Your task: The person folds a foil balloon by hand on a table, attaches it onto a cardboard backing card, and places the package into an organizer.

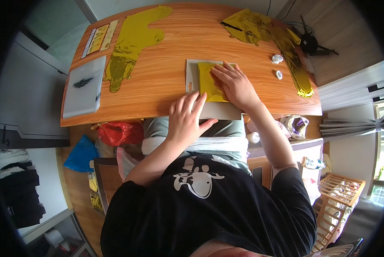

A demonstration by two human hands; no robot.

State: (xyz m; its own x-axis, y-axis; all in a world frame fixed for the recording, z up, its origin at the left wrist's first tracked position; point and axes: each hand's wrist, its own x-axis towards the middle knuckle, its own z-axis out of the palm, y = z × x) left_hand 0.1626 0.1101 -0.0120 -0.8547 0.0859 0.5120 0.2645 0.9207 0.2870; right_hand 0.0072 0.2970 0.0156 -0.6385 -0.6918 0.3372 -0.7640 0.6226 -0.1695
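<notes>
A folded sheet of shiny gold foil (207,79) lies on a grey card (220,110) at the table's near edge. The card has a small slot cut in its left side. My right hand (238,87) rests flat on the right part of the foil, fingers stretched toward its far edge. My left hand (184,115) is at the near left corner, fingers spread, with the fingertips at the foil's left edge and the thumb pointing right over the card's near edge. Neither hand grips anything that I can see. The right hand hides the foil's right side.
Flat gold foil pieces lie at the far left (134,40) and far right (247,26) of the wooden table (192,36). A stack of clear plastic bags (85,90) is at left. Two crumpled white bits (277,58) and a black device (310,44) are at right.
</notes>
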